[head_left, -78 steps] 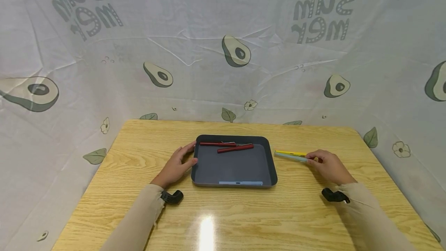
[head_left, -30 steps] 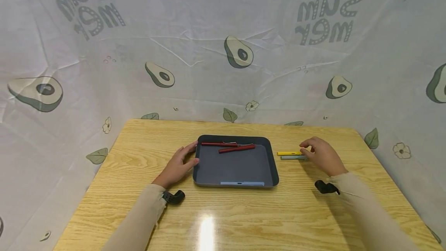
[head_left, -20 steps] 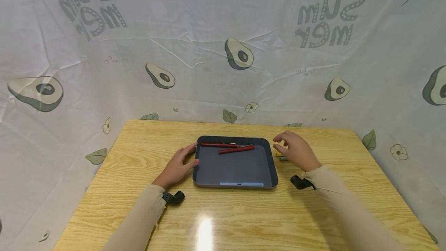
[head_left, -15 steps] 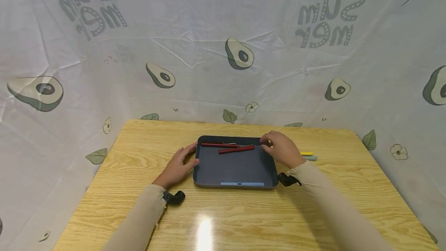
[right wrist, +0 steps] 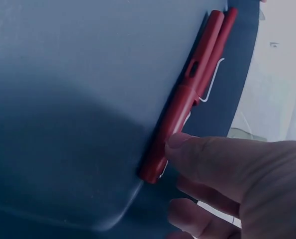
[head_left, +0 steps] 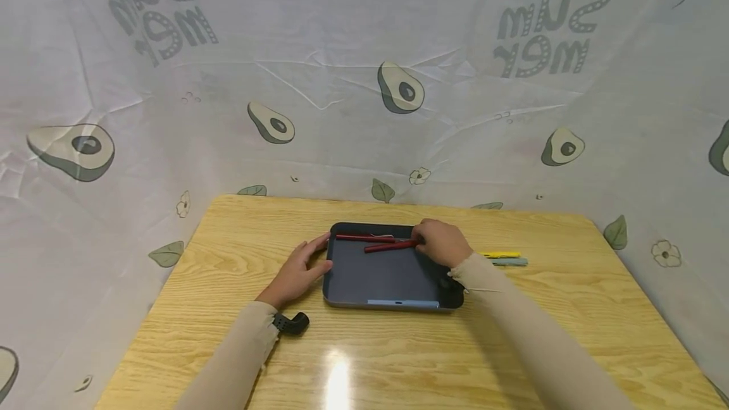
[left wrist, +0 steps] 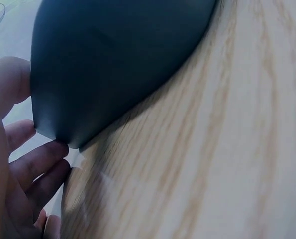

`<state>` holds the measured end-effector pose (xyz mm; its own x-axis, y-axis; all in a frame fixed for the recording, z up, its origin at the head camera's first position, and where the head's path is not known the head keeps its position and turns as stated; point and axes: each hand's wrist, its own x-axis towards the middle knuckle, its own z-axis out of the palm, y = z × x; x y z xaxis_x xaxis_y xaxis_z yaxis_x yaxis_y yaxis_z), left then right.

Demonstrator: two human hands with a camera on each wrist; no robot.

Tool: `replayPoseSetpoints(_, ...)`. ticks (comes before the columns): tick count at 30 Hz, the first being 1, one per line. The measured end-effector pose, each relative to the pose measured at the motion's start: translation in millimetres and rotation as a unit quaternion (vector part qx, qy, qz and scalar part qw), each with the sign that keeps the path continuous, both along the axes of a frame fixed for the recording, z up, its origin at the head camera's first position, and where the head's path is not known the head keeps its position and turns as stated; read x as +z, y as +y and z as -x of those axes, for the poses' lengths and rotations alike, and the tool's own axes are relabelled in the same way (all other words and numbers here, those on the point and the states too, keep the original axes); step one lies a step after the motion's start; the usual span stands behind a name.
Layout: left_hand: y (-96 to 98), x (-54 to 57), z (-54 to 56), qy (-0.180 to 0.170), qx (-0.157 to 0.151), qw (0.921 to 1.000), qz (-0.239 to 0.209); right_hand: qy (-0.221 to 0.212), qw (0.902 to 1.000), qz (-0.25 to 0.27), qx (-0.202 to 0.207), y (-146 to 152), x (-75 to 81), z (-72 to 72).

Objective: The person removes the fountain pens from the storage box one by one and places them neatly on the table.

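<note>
A dark grey tray (head_left: pixel 370 277) lies on the table with two red pens near its far side. My right hand (head_left: pixel 444 244) reaches over the tray's right wall and pinches the clip end of the nearer red pen (head_left: pixel 390 247). In the right wrist view the thumb lies on that pen's cap (right wrist: pixel 173 119), while the fingers curl behind it. The other red pen (head_left: pixel 364 238) lies alongside, farther back. My left hand (head_left: pixel 296 274) touches the tray's left wall with spread fingers. A light blue pen (head_left: pixel 418 304) lies along the tray's near wall.
On the table to the right of the tray lie a yellow pen (head_left: pixel 504 254) and a grey-green pen (head_left: pixel 512 262), side by side. A wood-grain table (head_left: pixel 273 372) carries everything. Behind it hangs a pale curtain (head_left: pixel 330 144) printed with avocados.
My right hand has let go of the yellow and grey-green pens on the table. It has moved left over the tray to the nearer red pen. The left hand has stayed at the tray.
</note>
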<state>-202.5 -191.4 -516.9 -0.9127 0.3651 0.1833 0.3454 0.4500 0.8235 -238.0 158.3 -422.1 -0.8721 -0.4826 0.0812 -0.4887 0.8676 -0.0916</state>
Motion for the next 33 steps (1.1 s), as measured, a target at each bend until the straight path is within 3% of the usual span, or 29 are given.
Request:
replayPoseSetpoints(4,1.1,-1.1,-0.3,0.002,-0.002,1.0,0.001,0.017,0.9995,-0.024,0.009,-2,-3.9,1.4)
replayPoseSetpoints(10,1.7,-1.6,-0.7,0.006,-0.002,1.0,0.004,0.006,0.9996,-0.028,0.004,-4,-10.5,1.9)
replayPoseSetpoints(21,1.0,-2.7,-0.9,0.007,0.0,1.0,0.005,-0.052,0.9986,0.011,0.0,-4,-16.9,7.6)
replayPoseSetpoints(33,-1.2,-1.9,0.4,0.01,0.001,0.9999,0.006,-0.068,0.9966,0.038,0.025,0,-15.5,7.3)
